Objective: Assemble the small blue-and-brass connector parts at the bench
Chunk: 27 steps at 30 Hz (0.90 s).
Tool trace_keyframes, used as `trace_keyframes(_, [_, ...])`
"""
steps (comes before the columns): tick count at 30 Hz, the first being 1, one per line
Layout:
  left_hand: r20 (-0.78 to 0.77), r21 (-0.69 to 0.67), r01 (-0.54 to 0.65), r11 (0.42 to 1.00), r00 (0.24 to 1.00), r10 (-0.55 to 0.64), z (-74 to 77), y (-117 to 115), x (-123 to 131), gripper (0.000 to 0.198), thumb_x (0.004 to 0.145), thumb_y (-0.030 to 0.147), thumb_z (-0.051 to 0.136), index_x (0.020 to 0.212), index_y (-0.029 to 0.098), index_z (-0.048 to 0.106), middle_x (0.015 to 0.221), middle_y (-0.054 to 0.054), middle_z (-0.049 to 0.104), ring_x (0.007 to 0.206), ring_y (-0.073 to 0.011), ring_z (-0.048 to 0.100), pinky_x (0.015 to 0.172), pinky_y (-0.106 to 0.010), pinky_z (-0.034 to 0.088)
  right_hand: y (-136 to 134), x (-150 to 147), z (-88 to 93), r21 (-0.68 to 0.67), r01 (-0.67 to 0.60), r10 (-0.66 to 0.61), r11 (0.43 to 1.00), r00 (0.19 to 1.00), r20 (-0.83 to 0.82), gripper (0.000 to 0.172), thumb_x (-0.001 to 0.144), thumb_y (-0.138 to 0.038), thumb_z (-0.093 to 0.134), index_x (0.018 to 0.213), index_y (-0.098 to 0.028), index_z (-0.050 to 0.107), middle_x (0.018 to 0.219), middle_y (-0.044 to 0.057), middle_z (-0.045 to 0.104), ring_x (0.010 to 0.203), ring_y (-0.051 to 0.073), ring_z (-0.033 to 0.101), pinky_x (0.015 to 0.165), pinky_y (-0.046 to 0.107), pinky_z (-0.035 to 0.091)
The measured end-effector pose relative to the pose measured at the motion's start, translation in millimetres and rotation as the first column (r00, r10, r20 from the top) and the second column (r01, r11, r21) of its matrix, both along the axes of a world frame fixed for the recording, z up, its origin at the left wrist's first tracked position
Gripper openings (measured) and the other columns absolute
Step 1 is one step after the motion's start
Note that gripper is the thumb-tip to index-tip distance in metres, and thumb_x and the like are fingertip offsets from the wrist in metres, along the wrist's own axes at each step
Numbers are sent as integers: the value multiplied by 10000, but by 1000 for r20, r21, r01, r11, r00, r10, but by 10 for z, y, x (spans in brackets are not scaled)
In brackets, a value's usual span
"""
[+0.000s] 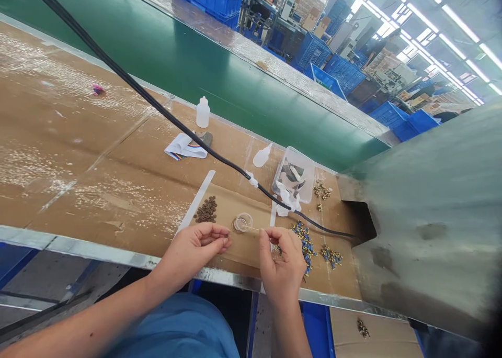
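Observation:
My left hand [198,245] rests near the front edge of the cardboard-covered bench, its fingers pinched on a small dark part too tiny to name. Just beyond it lies a pile of small brown parts [206,210]. My right hand [280,261] is closed on a thin stick [254,228] whose tip reaches into a small clear round dish [243,222]. To the right of that hand lie heaps of small blue and brass parts [304,240].
A black cable [157,107] crosses the bench diagonally. A clear plastic box [295,175], two white squeeze bottles [203,112] [262,156], folded paper [184,147] and a white strip [196,201] lie behind. A green conveyor belt [219,70] runs beyond; a grey metal housing [431,206] stands right.

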<state>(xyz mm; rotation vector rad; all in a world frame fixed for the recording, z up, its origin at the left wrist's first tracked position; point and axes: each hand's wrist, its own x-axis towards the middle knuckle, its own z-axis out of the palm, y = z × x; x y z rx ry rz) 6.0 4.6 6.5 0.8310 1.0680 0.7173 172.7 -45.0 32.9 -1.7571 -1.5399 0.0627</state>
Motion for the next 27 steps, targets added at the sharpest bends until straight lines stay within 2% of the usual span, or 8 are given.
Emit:
trace_keyframes(3, [4,-2,2,1000,1000,-2,20,-2,-3,219,674,253,727,852,135,676,787,-56,770,785,-203,726,792,-322,568,-63,-42,19,-28,-28,25,999,994,-106,90,862,-225,560,779,-202,588,734,0,594,723,150,521,694,282,389])
trace_keyframes(6, [-15,-3,4,1000,1000,-4,51,-3,-4,231,665,261,734,848,131,677,788,-64,771,790,-212,726,785,-324,568,-98,-101,23,-63,-71,62,995,989,-133,108,865,-220,552,762,-202,581,723,-2,590,719,148,521,686,277,387])
trace_keyframes(17, [-11,-16,-1,1000,1000,1,66,1,0,229,634,268,748,820,150,687,770,-56,776,779,-222,731,789,-334,566,-82,-179,19,-66,-97,93,993,993,-67,126,868,-225,538,756,-208,593,719,-1,609,709,150,540,689,281,381])
trace_keyframes(27, [-14,-18,7,1000,1000,-7,71,-2,0,221,635,255,746,818,147,685,776,-58,780,782,-219,733,794,-328,566,-90,-182,16,-71,-109,104,992,992,-71,100,868,-209,545,779,-212,592,742,0,614,731,155,530,701,284,372])
